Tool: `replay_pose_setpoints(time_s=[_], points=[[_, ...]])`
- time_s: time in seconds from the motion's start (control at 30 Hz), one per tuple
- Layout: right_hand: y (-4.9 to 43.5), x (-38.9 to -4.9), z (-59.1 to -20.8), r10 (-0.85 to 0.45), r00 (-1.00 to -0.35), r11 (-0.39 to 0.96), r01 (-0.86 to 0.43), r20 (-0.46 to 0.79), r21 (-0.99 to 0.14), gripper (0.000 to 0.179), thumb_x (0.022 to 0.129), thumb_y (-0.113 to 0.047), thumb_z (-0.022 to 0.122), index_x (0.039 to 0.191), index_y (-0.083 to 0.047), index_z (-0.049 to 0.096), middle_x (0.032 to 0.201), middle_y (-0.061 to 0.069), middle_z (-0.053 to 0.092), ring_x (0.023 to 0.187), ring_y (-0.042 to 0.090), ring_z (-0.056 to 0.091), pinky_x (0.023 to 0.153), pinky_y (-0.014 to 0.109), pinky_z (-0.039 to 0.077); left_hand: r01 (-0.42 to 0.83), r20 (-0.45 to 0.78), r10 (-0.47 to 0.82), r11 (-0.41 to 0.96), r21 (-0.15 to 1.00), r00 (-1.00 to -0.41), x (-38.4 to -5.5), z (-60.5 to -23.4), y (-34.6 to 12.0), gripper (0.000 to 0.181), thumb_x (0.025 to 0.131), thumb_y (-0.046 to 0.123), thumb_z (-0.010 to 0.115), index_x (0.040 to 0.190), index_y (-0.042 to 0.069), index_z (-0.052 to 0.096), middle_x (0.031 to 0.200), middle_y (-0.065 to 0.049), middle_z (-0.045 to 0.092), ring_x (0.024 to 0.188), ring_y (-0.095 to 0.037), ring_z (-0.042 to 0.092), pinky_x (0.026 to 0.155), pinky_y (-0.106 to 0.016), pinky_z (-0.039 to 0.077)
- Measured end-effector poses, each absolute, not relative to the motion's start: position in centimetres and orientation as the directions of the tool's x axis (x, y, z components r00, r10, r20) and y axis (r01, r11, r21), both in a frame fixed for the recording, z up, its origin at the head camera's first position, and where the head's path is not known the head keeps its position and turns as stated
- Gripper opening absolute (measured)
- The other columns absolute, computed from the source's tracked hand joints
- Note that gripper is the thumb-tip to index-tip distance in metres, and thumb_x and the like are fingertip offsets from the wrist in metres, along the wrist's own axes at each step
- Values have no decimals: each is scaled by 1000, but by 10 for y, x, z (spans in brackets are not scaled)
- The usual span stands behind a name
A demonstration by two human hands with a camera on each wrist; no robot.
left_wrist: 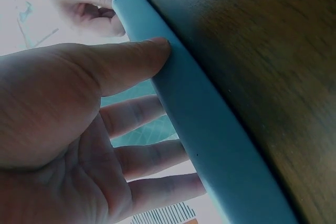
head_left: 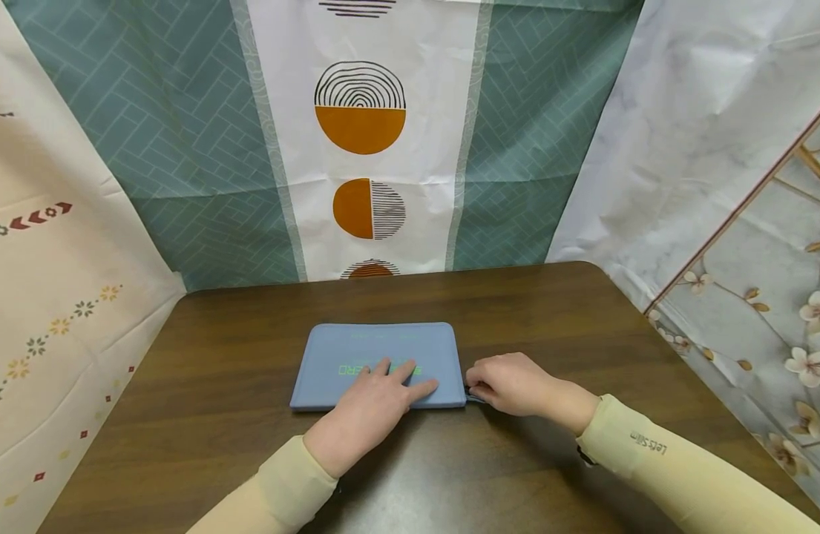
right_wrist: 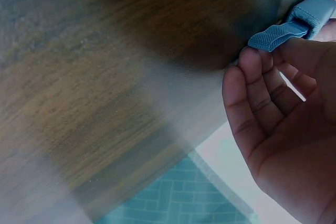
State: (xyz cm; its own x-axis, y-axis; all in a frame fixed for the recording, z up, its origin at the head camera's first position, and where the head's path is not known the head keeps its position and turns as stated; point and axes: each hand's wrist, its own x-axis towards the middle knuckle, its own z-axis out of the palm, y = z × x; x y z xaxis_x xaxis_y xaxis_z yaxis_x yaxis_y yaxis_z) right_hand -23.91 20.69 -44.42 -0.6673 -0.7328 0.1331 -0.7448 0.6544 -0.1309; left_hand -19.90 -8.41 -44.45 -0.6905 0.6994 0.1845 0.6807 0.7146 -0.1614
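Observation:
A flat blue-grey case [head_left: 383, 343] with green lettering lies on the table. My left hand [head_left: 366, 415] rests on its top with fingers spread. In the left wrist view, the thumb [left_wrist: 134, 64] lies along the front side of the case, and the other fingers reach over it. At the front right corner, a short ribbed fabric loop [right_wrist: 278, 35] sticks out. My right hand [head_left: 513, 384] has its fingers curled there and pinches the loop between thumb and fingertips. Part of that grip is hidden behind the hand in the head view.
The brown wooden table [head_left: 236, 348] has rounded far corners. A green and white patterned curtain [head_left: 423, 133] hangs behind its back edge. Pale printed cloths hang at the left [head_left: 56, 282] and right [head_left: 710, 148]. Both forearms wear cream sleeves [head_left: 670, 452].

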Motion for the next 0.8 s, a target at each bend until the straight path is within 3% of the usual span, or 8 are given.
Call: replay_pose_setpoints(time_s=[0.8], points=[[216, -238, -447, -744, -652, 639, -758, 145, -129, 28, 100, -8, 81, 83, -24, 65, 76, -14, 51, 63, 2, 44, 58, 26, 40, 679, 148, 696, 718, -150, -703, -200, -445, -82, 59, 102, 20, 83, 156, 36, 63, 153, -11, 62, 130, -46, 67, 95, -58, 62]])
